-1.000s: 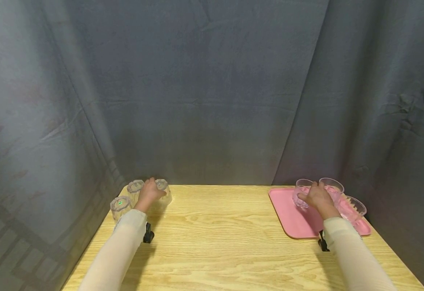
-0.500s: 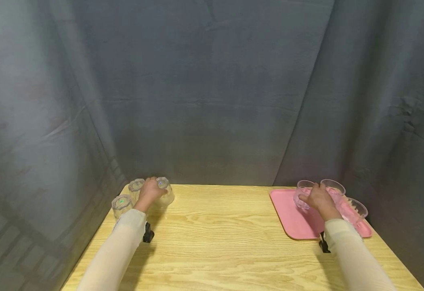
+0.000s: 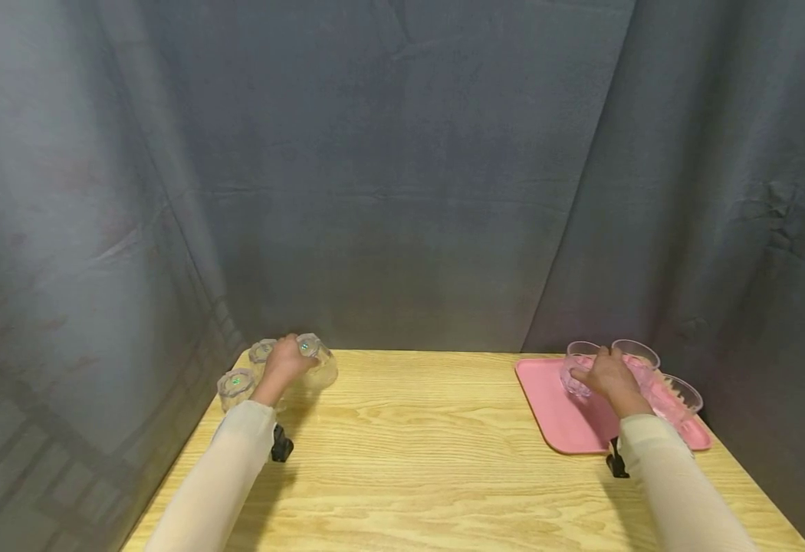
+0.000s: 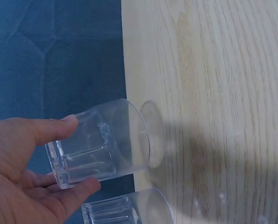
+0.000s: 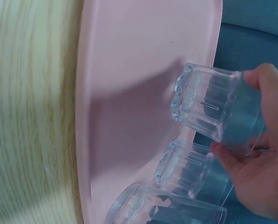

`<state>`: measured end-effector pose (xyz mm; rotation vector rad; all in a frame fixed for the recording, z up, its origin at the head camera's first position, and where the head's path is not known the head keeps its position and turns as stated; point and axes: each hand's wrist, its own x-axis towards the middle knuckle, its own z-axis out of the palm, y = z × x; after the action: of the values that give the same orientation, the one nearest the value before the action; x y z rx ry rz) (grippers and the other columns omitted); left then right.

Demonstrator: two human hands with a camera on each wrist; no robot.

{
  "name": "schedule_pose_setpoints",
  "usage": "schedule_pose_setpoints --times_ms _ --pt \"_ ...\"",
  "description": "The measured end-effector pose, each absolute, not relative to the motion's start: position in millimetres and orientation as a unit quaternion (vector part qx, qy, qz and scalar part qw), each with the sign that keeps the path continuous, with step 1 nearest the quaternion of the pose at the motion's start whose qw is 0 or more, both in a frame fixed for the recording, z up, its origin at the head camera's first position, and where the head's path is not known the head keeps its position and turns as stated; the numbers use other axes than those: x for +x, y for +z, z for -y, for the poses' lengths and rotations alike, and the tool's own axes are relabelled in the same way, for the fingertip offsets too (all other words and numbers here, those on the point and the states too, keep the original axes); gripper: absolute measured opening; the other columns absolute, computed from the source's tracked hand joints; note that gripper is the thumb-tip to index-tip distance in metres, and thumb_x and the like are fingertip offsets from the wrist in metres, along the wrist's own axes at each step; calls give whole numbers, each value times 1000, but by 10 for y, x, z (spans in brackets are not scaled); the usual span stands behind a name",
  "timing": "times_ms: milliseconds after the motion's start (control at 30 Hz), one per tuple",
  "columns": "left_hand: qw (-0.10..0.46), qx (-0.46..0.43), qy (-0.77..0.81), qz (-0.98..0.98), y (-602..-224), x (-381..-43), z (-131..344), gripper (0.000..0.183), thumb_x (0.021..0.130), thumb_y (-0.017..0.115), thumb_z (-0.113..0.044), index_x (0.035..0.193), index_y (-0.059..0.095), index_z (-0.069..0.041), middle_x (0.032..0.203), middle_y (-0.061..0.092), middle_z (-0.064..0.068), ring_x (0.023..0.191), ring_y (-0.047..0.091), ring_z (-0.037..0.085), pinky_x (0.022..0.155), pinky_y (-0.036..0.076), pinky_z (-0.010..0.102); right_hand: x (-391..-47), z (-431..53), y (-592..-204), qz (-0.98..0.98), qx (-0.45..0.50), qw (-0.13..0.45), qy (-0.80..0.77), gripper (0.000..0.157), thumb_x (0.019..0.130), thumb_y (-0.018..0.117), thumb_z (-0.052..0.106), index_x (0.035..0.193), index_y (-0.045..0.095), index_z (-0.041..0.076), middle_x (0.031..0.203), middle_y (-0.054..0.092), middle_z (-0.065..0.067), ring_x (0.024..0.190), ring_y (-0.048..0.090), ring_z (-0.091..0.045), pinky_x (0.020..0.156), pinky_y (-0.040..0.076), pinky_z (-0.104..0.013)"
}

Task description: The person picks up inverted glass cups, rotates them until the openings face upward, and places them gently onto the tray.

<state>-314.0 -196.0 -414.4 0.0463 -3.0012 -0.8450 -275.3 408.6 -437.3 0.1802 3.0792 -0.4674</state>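
Observation:
My left hand [image 3: 287,366] grips an upside-down clear tumbler [image 3: 321,369] near its faceted base, thumb on one side and fingers on the other. In the left wrist view this tumbler [image 4: 99,144] leans, its rim close over the table. My right hand [image 3: 611,376] pinches a second clear tumbler [image 3: 575,377] near its rim, mouth up. Its thick base [image 5: 180,93] is close over the pink tray [image 5: 129,60] in the right wrist view.
Two more upside-down tumblers [image 3: 237,387] stand at the table's left edge, partly behind my left hand. Two mouth-up tumblers [image 3: 681,395] stand at the tray's right side. Grey curtains [image 3: 389,230] close off the back and both sides.
The tumbler in my left hand has tilted, its rim end swinging right. My right hand keeps its grip, with little visible movement. The head view has shifted slightly.

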Motion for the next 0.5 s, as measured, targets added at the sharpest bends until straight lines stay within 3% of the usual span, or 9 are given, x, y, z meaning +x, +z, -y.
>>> schedule_pose_setpoints --times_ms 500 --pt "43 2 -314 949 -4094 -3022 1971 80 87 78 -24 146 37 11 146 42 34 132 43 52 111 35 62 -2784 -4055 -4397 -977 84 26 -193 101 94 62 41 143 9 -30 145 2 -54 129 21 -71 105 30 -75"
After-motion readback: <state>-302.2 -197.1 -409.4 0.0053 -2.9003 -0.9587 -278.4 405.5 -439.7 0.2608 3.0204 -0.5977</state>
